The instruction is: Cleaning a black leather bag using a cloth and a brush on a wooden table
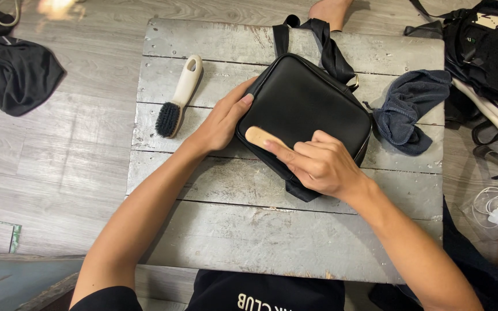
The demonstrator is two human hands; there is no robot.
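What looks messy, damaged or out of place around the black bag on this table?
The grey wooden table is worn, its paint scuffed and flaking. A dark blue cloth lies crumpled at the right edge, partly overhanging. A black garment is heaped on the floor. The black bag itself shows no damage.

Smooth matt leather bag (312,98), weathered wood table (249,230)

From my feed, both arms are bare to the upper arm, with short black sleeves. Below the worktop (231,242), I see a black shirt with pale lettering on the chest.
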